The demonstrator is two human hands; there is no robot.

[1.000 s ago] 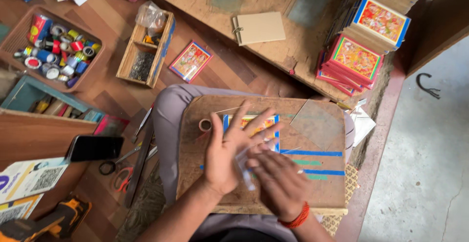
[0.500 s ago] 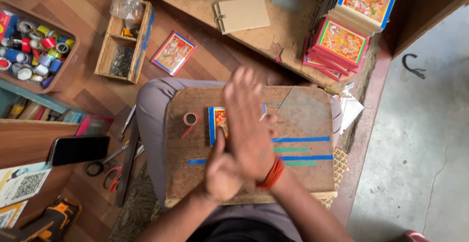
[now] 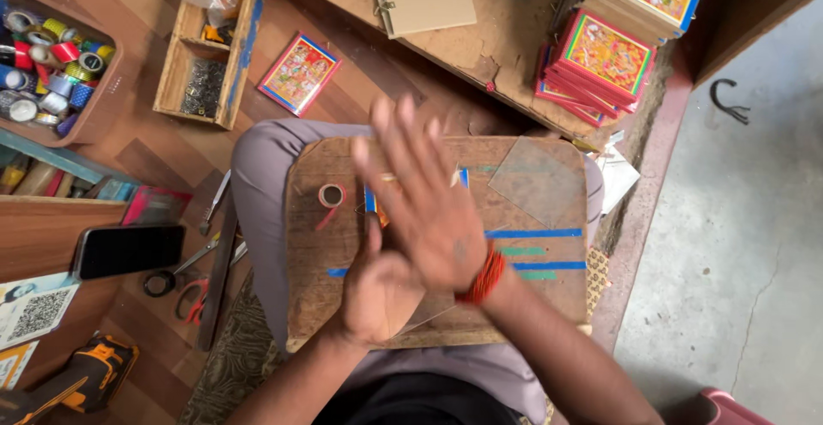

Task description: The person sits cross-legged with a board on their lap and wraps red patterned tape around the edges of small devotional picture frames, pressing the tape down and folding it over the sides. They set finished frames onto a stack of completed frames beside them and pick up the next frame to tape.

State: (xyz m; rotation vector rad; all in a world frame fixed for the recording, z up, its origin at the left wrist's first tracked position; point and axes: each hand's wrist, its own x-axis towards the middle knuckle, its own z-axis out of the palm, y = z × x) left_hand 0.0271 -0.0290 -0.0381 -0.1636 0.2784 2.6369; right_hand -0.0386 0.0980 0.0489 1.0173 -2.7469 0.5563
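While my right hand (image 3: 424,206), grip wide and holding nothing, crosses flat over my left hand (image 3: 377,292), whose grip I cannot tell, the small framed picture (image 3: 374,200) lies beneath them on the lap board (image 3: 309,305), nearer the right.

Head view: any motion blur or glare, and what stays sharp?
Head view: right hand smeared at the fingertips by motion, left hand a little soft; wooden board, tape roll, phone and stack of framed pictures sharp; light even and soft, shadows faint; glass pane shows a pale sheen, no harsh glare.
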